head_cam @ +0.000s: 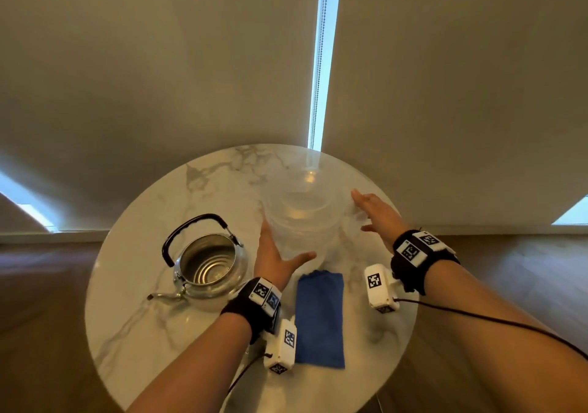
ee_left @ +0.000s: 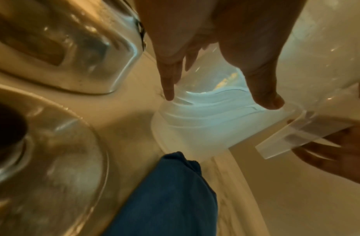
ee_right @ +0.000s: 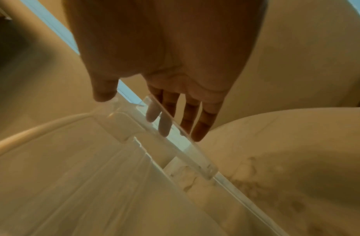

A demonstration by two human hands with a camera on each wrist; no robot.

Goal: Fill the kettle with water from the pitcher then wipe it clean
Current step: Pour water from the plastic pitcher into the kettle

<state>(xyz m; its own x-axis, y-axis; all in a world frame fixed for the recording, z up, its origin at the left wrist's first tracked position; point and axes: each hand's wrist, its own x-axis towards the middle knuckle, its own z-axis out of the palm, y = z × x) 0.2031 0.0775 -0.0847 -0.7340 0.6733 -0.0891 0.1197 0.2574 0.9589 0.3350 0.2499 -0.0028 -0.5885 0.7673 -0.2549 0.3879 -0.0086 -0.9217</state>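
Note:
On a round marble table (head_cam: 133,333) a clear plastic pitcher (head_cam: 302,221) stands at the centre back. To its left sits a steel kettle (head_cam: 206,264) with a black handle, no lid on it and a bare inside. A blue cloth (head_cam: 319,317) lies flat in front of the pitcher. My left hand (head_cam: 273,250) is beside the pitcher's left wall with fingers straight and thumb spread. My right hand (head_cam: 372,213) hovers at its right side with fingers straight. In the right wrist view my right hand's fingers (ee_right: 203,126) reach beside the clear pitcher handle (ee_right: 187,148). Neither hand holds anything.
Closed blinds hang behind the table, with a bright gap and a bead chain (head_cam: 321,62). Wooden floor (head_cam: 493,285) surrounds the table. In the left wrist view the kettle's shiny side (ee_left: 64,47) is close on the left and the cloth (ee_left: 171,199) lies just below the wrist.

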